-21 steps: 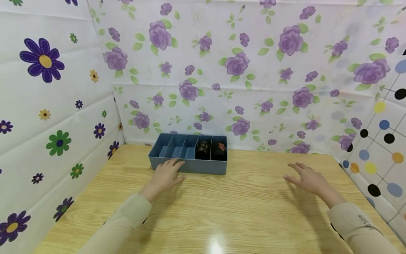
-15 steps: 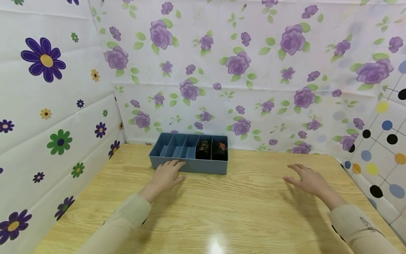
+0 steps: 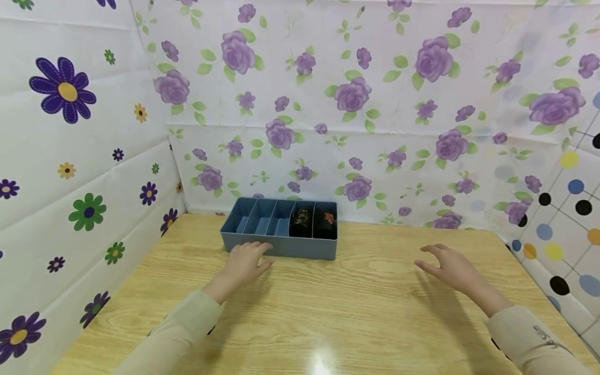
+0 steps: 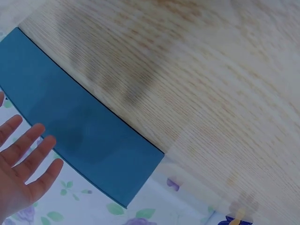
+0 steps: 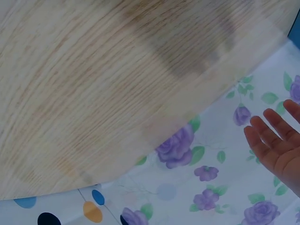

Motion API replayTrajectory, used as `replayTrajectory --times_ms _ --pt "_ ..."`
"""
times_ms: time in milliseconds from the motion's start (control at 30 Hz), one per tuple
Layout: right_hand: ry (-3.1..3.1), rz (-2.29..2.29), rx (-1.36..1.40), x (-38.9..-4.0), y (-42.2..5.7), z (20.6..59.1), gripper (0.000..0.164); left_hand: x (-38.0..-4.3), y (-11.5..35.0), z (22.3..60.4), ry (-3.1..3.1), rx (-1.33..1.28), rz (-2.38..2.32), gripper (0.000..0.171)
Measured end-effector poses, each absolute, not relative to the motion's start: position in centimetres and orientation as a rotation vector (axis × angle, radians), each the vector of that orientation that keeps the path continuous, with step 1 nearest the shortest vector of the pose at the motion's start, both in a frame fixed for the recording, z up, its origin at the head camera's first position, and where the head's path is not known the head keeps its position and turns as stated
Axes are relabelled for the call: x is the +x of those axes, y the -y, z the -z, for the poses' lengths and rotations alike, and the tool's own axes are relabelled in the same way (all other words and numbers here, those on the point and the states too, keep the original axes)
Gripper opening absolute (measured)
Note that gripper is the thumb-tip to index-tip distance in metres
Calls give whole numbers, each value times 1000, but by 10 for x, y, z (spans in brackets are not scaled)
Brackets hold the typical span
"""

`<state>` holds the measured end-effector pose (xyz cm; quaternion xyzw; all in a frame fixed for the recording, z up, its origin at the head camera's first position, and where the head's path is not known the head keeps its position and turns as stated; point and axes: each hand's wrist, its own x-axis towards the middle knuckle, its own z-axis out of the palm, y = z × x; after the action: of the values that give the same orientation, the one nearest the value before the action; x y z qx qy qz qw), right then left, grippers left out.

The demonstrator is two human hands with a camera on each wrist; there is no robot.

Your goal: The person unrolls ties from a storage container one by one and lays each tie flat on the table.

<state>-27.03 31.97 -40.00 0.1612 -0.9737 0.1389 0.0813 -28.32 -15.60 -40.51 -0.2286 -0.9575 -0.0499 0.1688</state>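
Observation:
A blue-grey divided box point(image 3: 300, 247) stands at the back of the table, left of centre. Two black rounded items fill its right-hand compartments: one with a gold pattern point(image 3: 300, 224), the other bearing an orange-red leaf point(image 3: 323, 226). The other compartments hold nothing visible. My left hand point(image 3: 241, 264), fingers extended and spread, overlaps the box's front left wall in the head view. In the left wrist view its palm is bare beside the box point(image 4: 79, 122). Far to the right, my right hand point(image 3: 447, 266) hovers over the table with relaxed, slightly bent fingers, holding nothing.
The wood-grain table point(image 3: 347, 307) meets a cloth backdrop with purple roses point(image 3: 351, 96) right behind the box. Side cloths rise at the left, with daisies point(image 3: 88, 212), and at the right, with coloured dots point(image 3: 583, 207).
My left hand has dropped slightly toward me, away from the box's rim. The right hand has shifted a little to the left. The box and its contents stay put.

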Motion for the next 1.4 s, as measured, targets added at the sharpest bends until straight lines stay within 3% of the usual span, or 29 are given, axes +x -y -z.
replayTrajectory --times_ms 700,1400 --pt "2741 -485 686 -262 -273 393 25 -282 156 401 2636 -591 323 14" --pt "2614 -551 952 -256 -225 376 18 -292 163 381 2575 -564 247 14"
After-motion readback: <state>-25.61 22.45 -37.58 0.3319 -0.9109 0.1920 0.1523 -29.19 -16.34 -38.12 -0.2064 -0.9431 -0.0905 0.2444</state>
